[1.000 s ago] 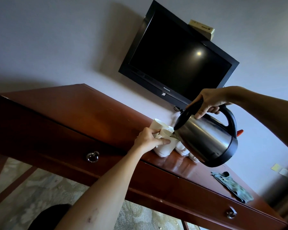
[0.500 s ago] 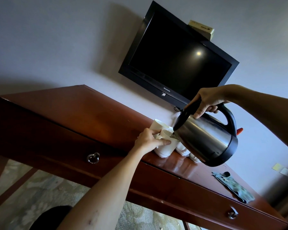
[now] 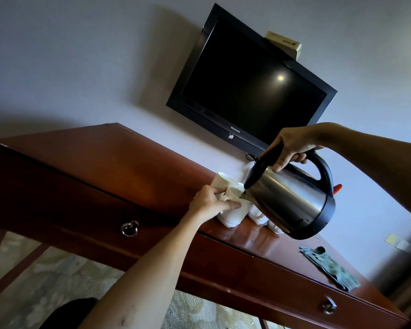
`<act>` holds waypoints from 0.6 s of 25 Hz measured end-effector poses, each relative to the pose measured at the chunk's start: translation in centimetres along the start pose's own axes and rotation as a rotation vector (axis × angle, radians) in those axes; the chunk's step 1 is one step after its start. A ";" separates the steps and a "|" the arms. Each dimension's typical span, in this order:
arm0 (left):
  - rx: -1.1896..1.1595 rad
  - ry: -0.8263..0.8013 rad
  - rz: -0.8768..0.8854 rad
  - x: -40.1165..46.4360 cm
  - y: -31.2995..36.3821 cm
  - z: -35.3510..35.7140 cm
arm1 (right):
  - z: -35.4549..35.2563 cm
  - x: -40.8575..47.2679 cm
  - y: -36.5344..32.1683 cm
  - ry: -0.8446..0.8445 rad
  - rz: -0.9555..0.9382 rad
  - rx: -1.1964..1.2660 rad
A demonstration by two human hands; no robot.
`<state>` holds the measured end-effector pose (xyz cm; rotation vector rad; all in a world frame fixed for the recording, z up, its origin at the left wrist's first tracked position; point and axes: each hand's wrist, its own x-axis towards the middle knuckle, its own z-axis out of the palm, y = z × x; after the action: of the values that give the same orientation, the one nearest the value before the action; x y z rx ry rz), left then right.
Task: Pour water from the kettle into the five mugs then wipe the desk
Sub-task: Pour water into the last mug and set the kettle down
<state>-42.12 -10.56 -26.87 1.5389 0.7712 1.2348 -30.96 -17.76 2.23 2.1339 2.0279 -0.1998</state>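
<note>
I was in the pouring step. My right hand had its fingers wrapped around the black handle of the kettle, which I held in the air, tipped down to the left, so its spout sat right at the rim of the mug nearest me. My left hand steadied that mug, with the thumb laid across its front and the other fingers curled around its far side, some of them hidden behind it. I could not see a stream of water, nor how full the mug was, since the kettle covered its mouth.

The mugs were white and stood bunched together near the back of the counter, close to the wall. Another mug stood just behind the one I held, and the bottoms of 2 more peeked out from under the kettle. I could not count all 5 from here. The kettle was brushed steel with a black lid, handle and base, and it looked bulky enough that I judged a slow tilt was wise.

Next, I reckoned, I would level the kettle, shift its spout to a neighbouring mug and move my left hand across to brace it. The mugs stood so close that a careless swing could knock one or spill water between them. The wiping was not yet begun: the green cloth lay well to the right on the counter.
</note>
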 end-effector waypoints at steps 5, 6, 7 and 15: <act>0.005 0.007 -0.001 0.1 -0.1 0.1 | -0.2 0.2 0.1 -0.010 -0.004 -0.015; 0.003 0.009 -0.002 0.1 -0.1 0.1 | -0.2 0.2 -0.1 -0.012 -0.002 -0.022; 0.003 0.008 0.000 0.1 -0.1 0.0 | -0.3 0.2 -0.1 -0.012 -0.002 -0.027; -0.028 -0.011 0.015 -0.1 0.0 -0.1 | -0.6 0.1 -0.4 -0.031 -0.018 -0.055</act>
<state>-42.21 -10.63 -26.94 1.5301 0.7343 1.2425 -31.33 -17.49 2.81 2.0676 2.0120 -0.1761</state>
